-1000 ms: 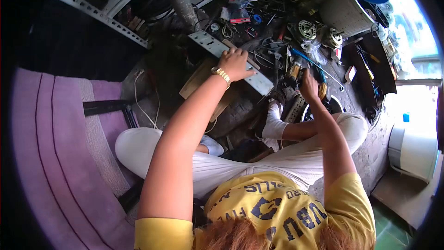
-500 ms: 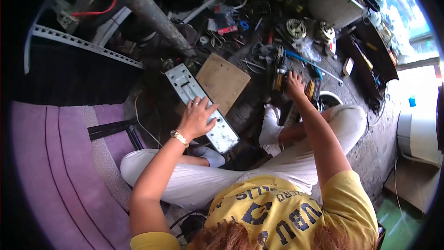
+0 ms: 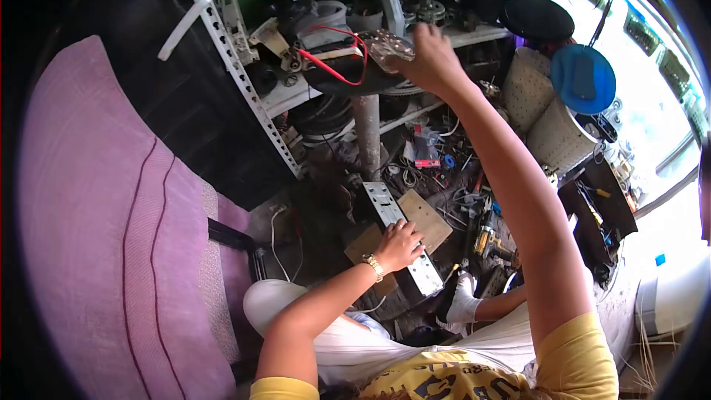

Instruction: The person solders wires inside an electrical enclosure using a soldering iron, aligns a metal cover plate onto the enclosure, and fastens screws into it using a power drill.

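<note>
My left hand [image 3: 401, 245] lies on a long pale metal plate with holes [image 3: 381, 201], its fingers slightly bent and apart on the surface. The plate slants across a brown wooden board [image 3: 428, 222] on the floor. My right hand [image 3: 435, 63] is stretched far forward at a clear plastic container of small pieces [image 3: 390, 50], thumb and fingers apart at its right side. I cannot make out whether the fingertips touch the contents. The container sits on a round dark stand top, beside a red-edged tool [image 3: 333, 67].
A yellow and black drill [image 3: 489, 243] lies on the floor by my foot. A post [image 3: 366, 133] holds up the round top. White shelving [image 3: 248, 92] with parts stands behind. A blue lid [image 3: 583, 79] and pale bins are at right, a purple padded seat [image 3: 89, 237] at left.
My right hand has left the tools on the floor and moved up and forward to the plastic container. My left hand stays on the metal plate. The view has tilted up.
</note>
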